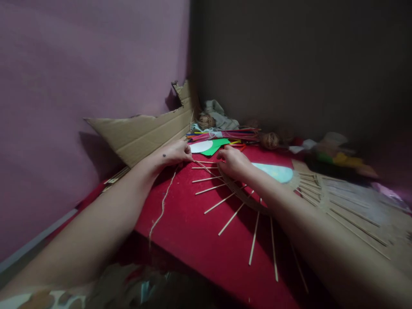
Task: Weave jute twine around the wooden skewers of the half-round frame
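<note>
My left hand (pixel 180 152) is closed in a pinch on a thin twine (pixel 163 205), whose loose end trails down over the table's front edge. From those fingers a stretch of the twine runs right toward the sticks. My right hand (pixel 232 161) is closed at the far end of a curved woven band (pixel 246 198), gripping it there; its fingertips are partly hidden. Several thin wooden sticks (pixel 230 221) fan outward from this band over the red tabletop (pixel 183 214). My right forearm covers part of the band.
Brown cardboard (pixel 151 133) leans against the purple wall. Behind my hands lie white and green paper cutouts (pixel 217 146), coloured sticks (pixel 225 135) and twine balls (pixel 206 121). A second stick fan (pixel 323 193) with a pale blue piece (pixel 275 172) lies at right.
</note>
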A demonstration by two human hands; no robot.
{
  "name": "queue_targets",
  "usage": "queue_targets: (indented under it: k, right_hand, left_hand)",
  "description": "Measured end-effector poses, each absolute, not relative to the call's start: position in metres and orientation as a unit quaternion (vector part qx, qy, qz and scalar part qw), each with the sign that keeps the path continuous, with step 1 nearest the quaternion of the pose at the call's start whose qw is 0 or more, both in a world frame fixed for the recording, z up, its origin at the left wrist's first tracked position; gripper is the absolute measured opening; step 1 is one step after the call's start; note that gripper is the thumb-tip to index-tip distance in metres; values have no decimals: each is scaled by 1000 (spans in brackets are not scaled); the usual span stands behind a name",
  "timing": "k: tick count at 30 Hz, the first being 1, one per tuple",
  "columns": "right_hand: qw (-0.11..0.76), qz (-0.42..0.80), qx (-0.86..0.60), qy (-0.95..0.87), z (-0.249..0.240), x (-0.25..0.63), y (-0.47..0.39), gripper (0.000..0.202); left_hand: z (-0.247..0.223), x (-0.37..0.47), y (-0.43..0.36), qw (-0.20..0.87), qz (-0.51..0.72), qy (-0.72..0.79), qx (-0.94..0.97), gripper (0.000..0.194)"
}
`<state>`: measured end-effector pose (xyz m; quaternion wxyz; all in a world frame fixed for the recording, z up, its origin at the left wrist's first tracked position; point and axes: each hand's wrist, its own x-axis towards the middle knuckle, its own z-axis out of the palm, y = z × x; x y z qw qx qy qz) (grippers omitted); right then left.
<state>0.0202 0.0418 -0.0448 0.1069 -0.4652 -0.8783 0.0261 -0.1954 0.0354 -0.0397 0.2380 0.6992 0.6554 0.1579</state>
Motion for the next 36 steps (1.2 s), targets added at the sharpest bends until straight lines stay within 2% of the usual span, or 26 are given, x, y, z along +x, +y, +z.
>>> queue_targets:
  k: [9, 14, 16, 19, 21, 25, 29, 36]
  right_hand:
    - [53, -16, -472, -880, -51, 5, 34, 33]
    - [54, -19, -467, -882, -50, 9, 33, 32]
    - [70, -14, -462, -884, -53, 10, 34, 30]
    - [153, 49, -463, -872, -60, 12, 39, 22]
    - [212, 100, -468, -852, -64, 13, 45, 17]
    - [279, 155, -484, -815, -68, 18, 58, 21]
    - [330, 200, -489, -782, -73, 22, 66, 21]
    - [387, 243, -471, -755, -83, 20, 74, 9]
  left_hand:
    - [-39, -197, 39, 146, 118, 655, 732, 12]
    - [-50, -192, 45, 79, 175, 637, 747, 14]
    - [-55, -188, 48, 64, 210, 634, 741, 13]
    - [-60, -178, 48, 57, 267, 634, 723, 13]
    - [-61, -169, 47, 87, 310, 631, 706, 11]
    - [-61, -149, 44, 223, 377, 602, 668, 2]
    - [-57, -136, 49, 322, 411, 556, 647, 11]
    - [-48, -123, 54, 397, 422, 487, 653, 12]
